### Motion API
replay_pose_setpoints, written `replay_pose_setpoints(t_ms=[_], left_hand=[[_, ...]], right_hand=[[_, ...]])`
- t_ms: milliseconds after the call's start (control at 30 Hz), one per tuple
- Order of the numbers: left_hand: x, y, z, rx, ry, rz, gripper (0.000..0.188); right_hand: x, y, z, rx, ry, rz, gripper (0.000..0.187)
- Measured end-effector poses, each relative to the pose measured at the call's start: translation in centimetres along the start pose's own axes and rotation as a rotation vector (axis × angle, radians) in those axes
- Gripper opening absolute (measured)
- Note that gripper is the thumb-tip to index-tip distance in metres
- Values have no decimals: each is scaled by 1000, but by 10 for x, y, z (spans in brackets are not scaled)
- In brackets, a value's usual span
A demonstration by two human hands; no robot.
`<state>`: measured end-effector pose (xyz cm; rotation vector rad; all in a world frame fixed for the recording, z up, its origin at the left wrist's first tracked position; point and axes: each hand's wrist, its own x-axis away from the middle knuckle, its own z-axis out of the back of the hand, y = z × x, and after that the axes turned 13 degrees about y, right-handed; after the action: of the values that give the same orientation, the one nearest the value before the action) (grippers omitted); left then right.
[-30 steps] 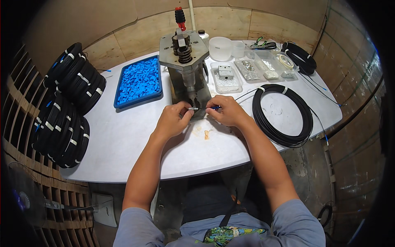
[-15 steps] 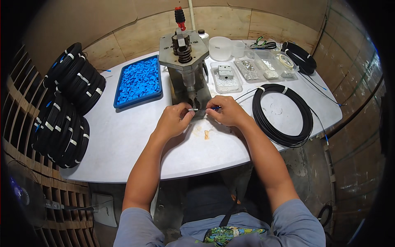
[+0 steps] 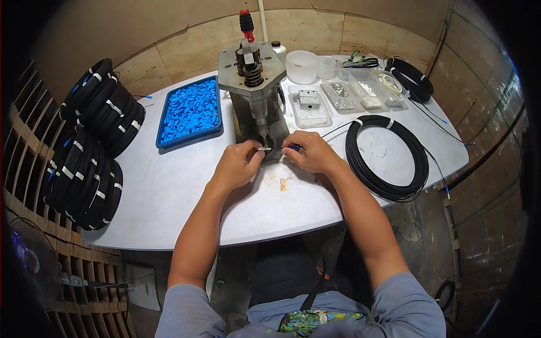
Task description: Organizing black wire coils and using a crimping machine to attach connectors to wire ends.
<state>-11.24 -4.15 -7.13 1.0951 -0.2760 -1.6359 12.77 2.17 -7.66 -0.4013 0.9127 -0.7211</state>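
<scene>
Left of the metal press, coiled black cable bundles line the edge of the white table, then a blue tray of blue pieces. Just before the press's base, the left hand pinches one end of a small metal connector (thin, silvery); the right hand pinches its other end. Right of the press lies a black cable coil.

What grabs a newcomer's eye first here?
Probably the metal press standing mid-table, with the left hand and right hand pinching a small connector piece at its base. Next, the blue tray of blue parts left of it, and the black cable coil at right.
</scene>
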Motion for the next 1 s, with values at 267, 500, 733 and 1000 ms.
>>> replay_pose_setpoints(t_ms=[267, 500, 733, 1000], left_hand=[[-1, 4, 3, -22, -11, 4, 26], [-2, 8, 5, -73, -30, -4, 27], [-1, 5, 2, -10, -9, 16, 28], [-1, 0, 0, 24, 65, -34, 18]], right_hand=[[0, 3, -2, 4, 25, 34, 15], [-1, 3, -3, 16, 60, 87, 15], [0, 3, -4, 28, 66, 95, 13], [0, 4, -4, 44, 71, 97, 12]])
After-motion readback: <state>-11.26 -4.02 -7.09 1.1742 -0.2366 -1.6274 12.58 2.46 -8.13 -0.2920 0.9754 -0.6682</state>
